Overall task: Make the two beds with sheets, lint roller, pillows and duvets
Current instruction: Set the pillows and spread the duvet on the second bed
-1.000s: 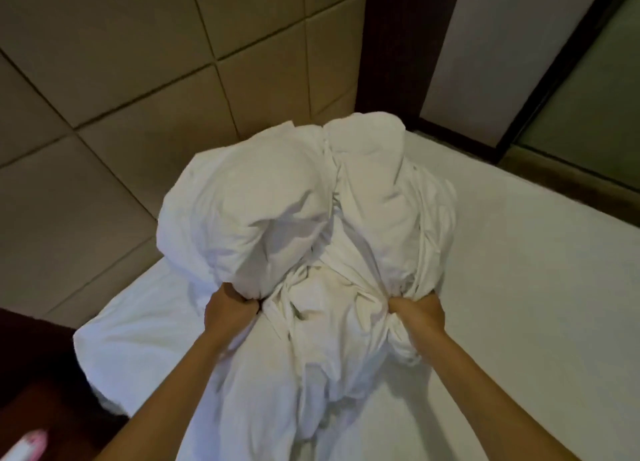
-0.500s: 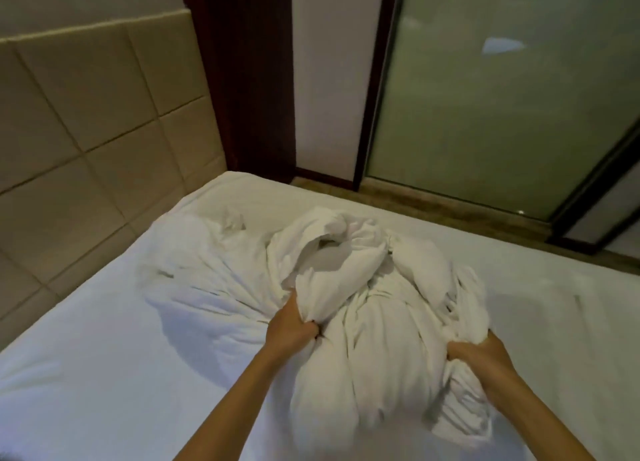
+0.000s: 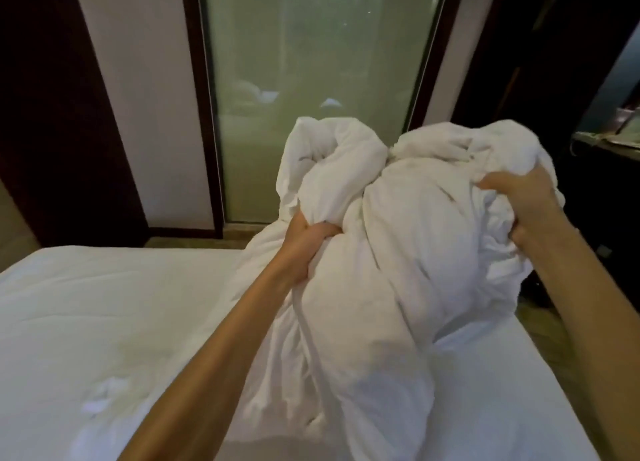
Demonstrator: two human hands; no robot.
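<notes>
A bunched-up white duvet (image 3: pixel 381 253) is raised above the bed (image 3: pixel 104 322), its lower end trailing down onto the white sheet. My left hand (image 3: pixel 306 244) grips a fold on the bundle's left side. On the upper right of the bundle, my right hand (image 3: pixel 519 206) clutches the fabric with curled fingers. Both forearms reach up from the bottom of the view. The sheet on the mattress lies mostly flat, with a small wrinkled spot (image 3: pixel 104 395) at the lower left.
A frosted glass panel (image 3: pixel 311 90) in a dark frame stands behind the bed. Dark wood trim (image 3: pixel 52 114) is at the left. A dark shelf or counter (image 3: pixel 609 142) with items sits at the right. A strip of floor (image 3: pixel 235 234) runs between bed and glass.
The duvet bundle has been lifted off the mattress and swung to the right, toward the glass panel. Both hands kept their hold, and my view turned from the tiled wall to the glass.
</notes>
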